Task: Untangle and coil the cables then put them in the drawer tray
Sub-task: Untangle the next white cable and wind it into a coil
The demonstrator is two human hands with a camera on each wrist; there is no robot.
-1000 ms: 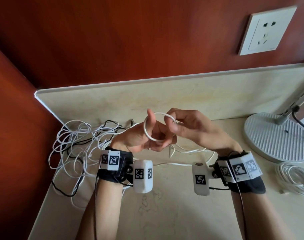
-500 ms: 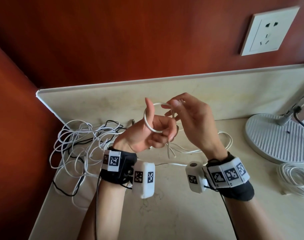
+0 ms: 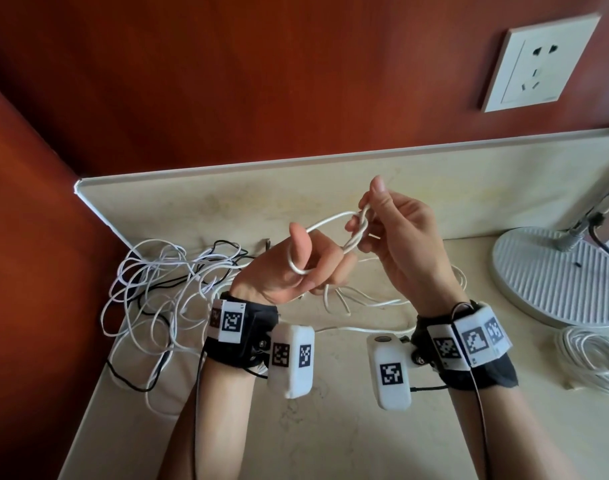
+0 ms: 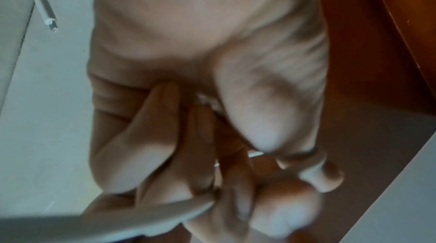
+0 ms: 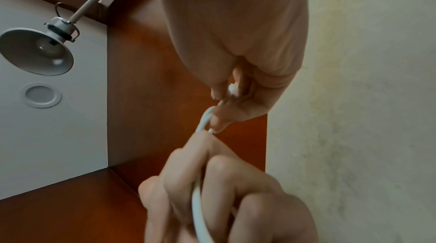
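Note:
My left hand (image 3: 308, 271) is raised above the counter and grips a small white cable coil (image 3: 325, 225), which is looped round the thumb and curled fingers. My right hand (image 3: 367, 218) pinches the same cable's free end where it twists round the top of the coil (image 5: 205, 118). In the right wrist view the left hand (image 5: 224, 191) sits just below the pinching fingertips (image 5: 218, 96). Loose strands hang from the hands to the counter. A tangle of white and black cables (image 3: 164, 282) lies at the left. No drawer tray shows.
A finished white cable coil (image 3: 594, 362) lies at the right beside the round lamp base (image 3: 552, 275). A wall socket (image 3: 535, 60) sits above the backsplash (image 3: 227, 199). The wooden side wall (image 3: 29, 237) borders the counter (image 3: 331, 438) on the left.
My right hand has risen and turned, drawing the cable end up and round the loop. The round ring on my left hand is now stretched long with a twist at its top.

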